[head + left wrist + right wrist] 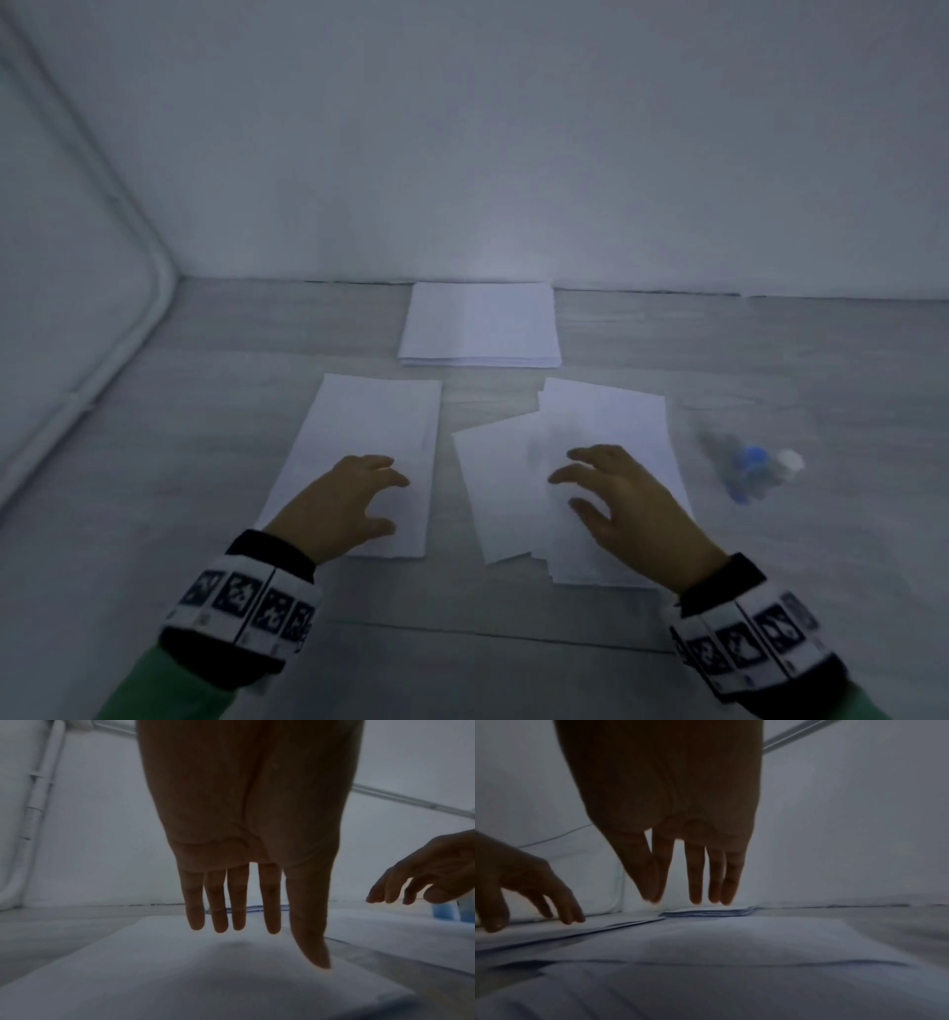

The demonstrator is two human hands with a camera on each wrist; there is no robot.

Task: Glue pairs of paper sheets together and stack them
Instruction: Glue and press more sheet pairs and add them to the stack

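Item 1, left hand [341, 501]: at your 7 o'clock, over the near end of the left sheet pile [380, 437]. Fingers spread and relaxed, pinching nothing; the left wrist view shows the fingertips [272, 923] just above the paper, contact uncertain.

Item 2, right hand [624, 501]: at 5 o'clock, over the right sheet pile [616, 426], which lies fanned and askew. Fingers loose and apart, nothing gripped.

Item 3, finished stack [480, 329]: at 12 o'clock, squared against the wall.

Item 4, glue bottle [755, 470]: at 3 o'clock, blurred, blue-capped, on the floor clear of both hands.

Step in hand, as judged: you are between pairs, about to draw a fresh sheet. No wet glue can be made out.

Next move calls for: peeling one sheet only from a pile, laying it flat, then reaching to 3 o'clock for the glue. Square the fanned right pile first, or two sheets may lift together.
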